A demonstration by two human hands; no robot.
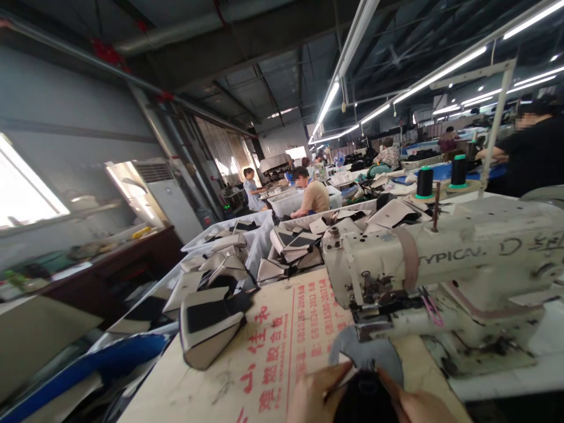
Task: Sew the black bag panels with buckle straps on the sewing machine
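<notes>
In front of the machine [467, 241], at its near side, both hands grip a black piece [365, 402]. The left hand [317, 392] has its thumb and fingers closed on the piece's left edge, by a pale corner; the right hand [412, 405] clasps the right edge. The lower parts of both hands run out of view, so the exact grip there is hard to make out. The piece's top end is at a grey disc [374, 346], just below the machine's needle end.

Pink snips [432, 308] rest on the machine's lower arm. Two spools [424, 183] of black thread stand behind its top. Left of the machine lies a board [273, 346] with red print, and on its far left part a beige-and-black pouch [211, 329]. Beyond the board, left of the machine, white bins [253, 249] hold more such pouches. A person in tan [316, 198] sits behind the bins; another in black [535, 153] is behind the machine, to its right.
</notes>
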